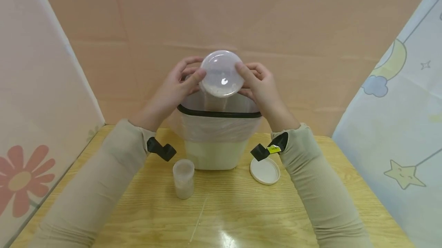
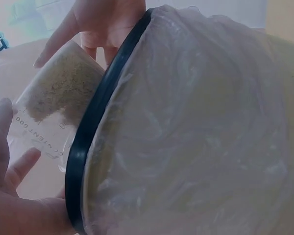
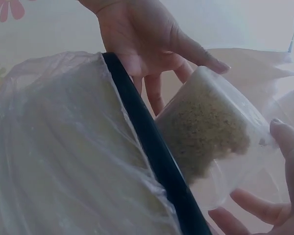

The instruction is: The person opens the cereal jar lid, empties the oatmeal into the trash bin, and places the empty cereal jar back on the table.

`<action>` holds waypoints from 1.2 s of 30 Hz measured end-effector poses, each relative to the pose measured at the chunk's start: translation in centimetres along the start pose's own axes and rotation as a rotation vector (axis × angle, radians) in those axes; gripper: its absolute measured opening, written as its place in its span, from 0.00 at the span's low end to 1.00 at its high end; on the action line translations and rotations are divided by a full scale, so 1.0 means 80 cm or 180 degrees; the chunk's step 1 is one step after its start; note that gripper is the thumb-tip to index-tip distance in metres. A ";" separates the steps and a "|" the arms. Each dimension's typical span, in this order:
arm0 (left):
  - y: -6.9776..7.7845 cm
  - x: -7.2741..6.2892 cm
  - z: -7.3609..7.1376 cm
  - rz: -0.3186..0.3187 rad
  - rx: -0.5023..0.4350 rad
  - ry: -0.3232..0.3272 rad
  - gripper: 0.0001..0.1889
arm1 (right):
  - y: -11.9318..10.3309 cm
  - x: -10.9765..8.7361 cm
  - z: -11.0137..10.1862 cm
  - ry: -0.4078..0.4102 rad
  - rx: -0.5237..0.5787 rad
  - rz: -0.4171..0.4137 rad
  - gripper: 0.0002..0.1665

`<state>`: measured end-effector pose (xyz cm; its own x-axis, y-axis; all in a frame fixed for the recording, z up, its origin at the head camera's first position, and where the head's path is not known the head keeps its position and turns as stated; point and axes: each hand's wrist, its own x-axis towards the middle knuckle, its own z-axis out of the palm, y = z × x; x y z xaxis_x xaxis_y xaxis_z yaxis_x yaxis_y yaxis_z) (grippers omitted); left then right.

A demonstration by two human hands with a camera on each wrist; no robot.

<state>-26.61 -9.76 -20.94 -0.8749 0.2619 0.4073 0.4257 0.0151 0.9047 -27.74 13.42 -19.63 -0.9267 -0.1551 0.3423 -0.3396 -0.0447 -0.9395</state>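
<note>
A clear round plastic tub is tipped over the mouth of the bin, its base turned up toward the head camera. My left hand grips its left side, thumb near the base edge. On the opposite side my right hand holds it, the thumb pressing on the base. Brownish, crumbly stuff lies within the tub, seen through its wall in both wrist views. Raised lettering shows on the plastic in the left wrist view. The tub's open end is hidden behind the bin's black rim.
A thin clear bag lines the bin and hangs over its outside. In front, to the left, a small translucent cup stands on the wooden table. A round white lid lies to the right. A peach cloth wall rises behind.
</note>
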 end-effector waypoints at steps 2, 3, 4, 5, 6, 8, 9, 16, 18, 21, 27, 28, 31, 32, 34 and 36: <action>0.002 0.002 0.000 -0.0024 -0.0022 -0.0018 0.23 | -0.001 0.001 0.000 -0.0026 0.0045 0.0050 0.14; 0.003 0.003 0.000 -0.0030 -0.0024 -0.0019 0.23 | -0.002 0.001 0.000 -0.0043 0.0060 0.0057 0.14; 0.003 0.004 0.000 -0.0051 -0.0023 -0.0021 0.23 | -0.003 0.001 -0.001 -0.0070 0.0068 0.0063 0.15; 0.003 0.005 -0.001 -0.0078 -0.0026 -0.0019 0.23 | -0.003 0.001 -0.001 -0.0098 0.0059 0.0064 0.15; 0.004 0.005 -0.002 -0.0107 -0.0024 -0.0017 0.23 | -0.004 0.001 -0.002 -0.0129 0.0042 0.0064 0.16; 0.005 0.005 -0.003 -0.0161 -0.0004 -0.0015 0.23 | -0.006 0.001 -0.003 -0.0190 0.0016 0.0074 0.17; 0.006 0.006 -0.003 -0.0191 0.0024 -0.0013 0.23 | -0.006 0.001 -0.003 -0.0218 0.0000 0.0087 0.18; 0.006 0.012 -0.003 -0.0439 0.0165 -0.0008 0.25 | -0.009 0.004 -0.001 -0.0227 -0.0195 0.0354 0.20; 0.007 0.014 -0.003 -0.0561 0.0244 -0.0020 0.27 | -0.011 0.005 0.000 -0.0198 -0.0339 0.0461 0.24; 0.010 0.015 -0.005 -0.0712 0.0357 -0.0086 0.31 | -0.013 0.007 0.001 -0.0199 -0.0489 0.0597 0.29; 0.016 0.013 -0.006 -0.0727 0.0423 -0.0151 0.28 | -0.011 0.009 -0.005 -0.0277 -0.0353 0.0637 0.31; 0.017 0.013 -0.006 -0.0728 0.0434 -0.0156 0.28 | -0.011 0.009 -0.006 -0.0293 -0.0353 0.0626 0.31; 0.019 0.011 -0.007 -0.0795 0.0446 -0.0198 0.29 | -0.009 0.008 -0.006 -0.0280 -0.0423 0.0586 0.32; 0.020 0.010 -0.008 -0.0817 0.0448 -0.0205 0.29 | -0.008 0.007 -0.006 -0.0276 -0.0452 0.0567 0.32; 0.021 0.010 -0.008 -0.0847 0.0435 -0.0204 0.30 | -0.007 0.006 -0.004 -0.0258 -0.0464 0.0531 0.33; 0.022 0.010 -0.008 -0.0865 0.0398 -0.0197 0.29 | -0.007 0.005 -0.003 -0.0246 -0.0479 0.0495 0.33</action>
<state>-26.68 -10.18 -18.95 -0.9465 0.2903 0.1406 0.2065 0.2103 0.9556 -27.93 13.62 -19.00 -0.9566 -0.2240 0.1862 -0.2192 0.1324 -0.9667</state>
